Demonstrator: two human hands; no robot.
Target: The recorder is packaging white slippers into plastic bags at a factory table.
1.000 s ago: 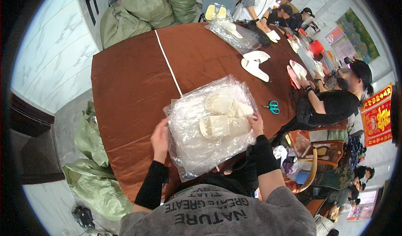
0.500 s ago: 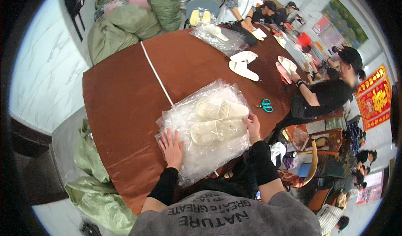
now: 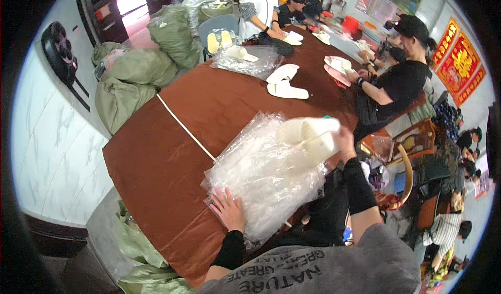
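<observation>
A pair of white slippers (image 3: 309, 136) is raised and tilted at the right side of a stack of clear plastic bags (image 3: 261, 174). My right hand (image 3: 345, 145) grips them by their right ends, fingers closed round the edge. Whether any film covers the slippers I cannot tell. My left hand (image 3: 228, 210) lies flat with fingers spread on the lower left corner of the bags, holding nothing. Just a teal bit of the scissors (image 3: 327, 117) shows behind the slippers.
The brown-covered table (image 3: 156, 189) carries a white cord (image 3: 185, 126) across it. Farther off lie another pair of white slippers (image 3: 287, 82) and more bags (image 3: 248, 62). A person in black (image 3: 402, 75) sits at the right, handling slippers. Green sacks (image 3: 138, 69) stand beyond the left edge.
My right hand has lifted the pair of slippers and carried it up and to the right, partly over the scissors. My left hand stays on the bags. The whole view has shifted.
</observation>
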